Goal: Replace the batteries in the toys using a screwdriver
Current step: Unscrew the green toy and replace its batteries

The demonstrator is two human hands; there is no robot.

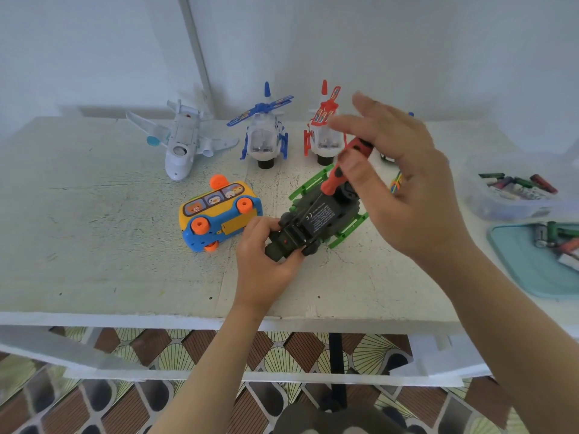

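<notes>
White table (94, 245) over patterned floor (78, 411)

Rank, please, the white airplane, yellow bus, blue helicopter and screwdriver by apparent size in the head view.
1. white airplane
2. yellow bus and blue helicopter: about alike, not ranked
3. screwdriver, partly behind the right hand

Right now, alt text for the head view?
The left hand grips an upturned dark green toy on a table while the right hand pinches a red screwdriver, tip on its underside. Behind stand a plane, a blue helicopter and a red helicopter; a yellow bus lies beside; batteries sit at right.
</notes>
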